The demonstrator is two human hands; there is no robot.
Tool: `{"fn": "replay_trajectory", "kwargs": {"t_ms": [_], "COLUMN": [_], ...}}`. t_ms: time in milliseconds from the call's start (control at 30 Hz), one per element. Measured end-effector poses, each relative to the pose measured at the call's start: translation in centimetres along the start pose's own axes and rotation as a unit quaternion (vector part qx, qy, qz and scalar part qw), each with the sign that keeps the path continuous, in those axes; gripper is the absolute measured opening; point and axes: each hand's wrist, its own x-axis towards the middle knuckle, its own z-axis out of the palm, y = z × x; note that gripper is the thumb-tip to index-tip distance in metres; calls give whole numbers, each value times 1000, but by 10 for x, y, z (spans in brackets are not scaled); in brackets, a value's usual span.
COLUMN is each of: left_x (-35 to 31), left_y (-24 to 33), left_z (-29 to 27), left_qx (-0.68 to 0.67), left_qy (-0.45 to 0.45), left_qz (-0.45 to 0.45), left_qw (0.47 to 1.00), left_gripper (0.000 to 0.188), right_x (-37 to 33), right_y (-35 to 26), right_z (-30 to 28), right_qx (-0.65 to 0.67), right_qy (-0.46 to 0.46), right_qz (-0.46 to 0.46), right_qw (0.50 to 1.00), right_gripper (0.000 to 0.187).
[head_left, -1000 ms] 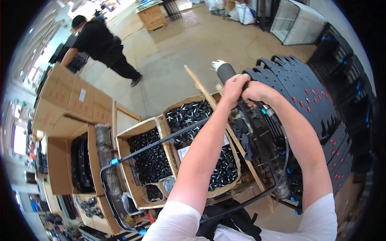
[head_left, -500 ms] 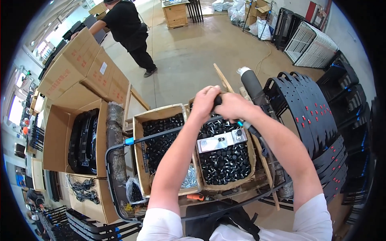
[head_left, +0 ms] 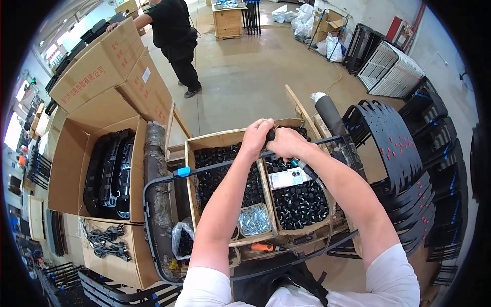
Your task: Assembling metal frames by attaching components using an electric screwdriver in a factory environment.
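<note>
The left hand (head_left: 257, 137) is clenching a small black rounded part (head_left: 270, 134) at the far bar (head_left: 214, 167) of a black tubular metal frame (head_left: 158, 180), long axis running left-right, while the right hand (head_left: 288, 143) is crowding alongside, its grip too hidden to tell.

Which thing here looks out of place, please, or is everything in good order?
A white phone looks out of place. It lies on top of the loose black-headed screws in the right-hand box, where it appears to be the only item unlike the small hardware.
</note>
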Motion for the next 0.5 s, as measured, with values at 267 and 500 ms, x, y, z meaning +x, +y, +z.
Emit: {"fn": "replay_trajectory", "kwargs": {"t_ms": [267,500], "left_x": [12,13], "left_y": [-2,-6], "left_z": [2,-16], "left_qx": [18,59], "left_qy": [-7,-11], "left_qz": [-15,-6], "left_qw": [1000,998], "left_gripper": [30,28], "right_x": [13,30], "right_y": [10,6], "right_z": [1,12], "right_qx": [12,46], "right_qy": [8,-3], "right_qz": [12,-32], "right_qw": [1000,998], "right_gripper": [35,35]}}
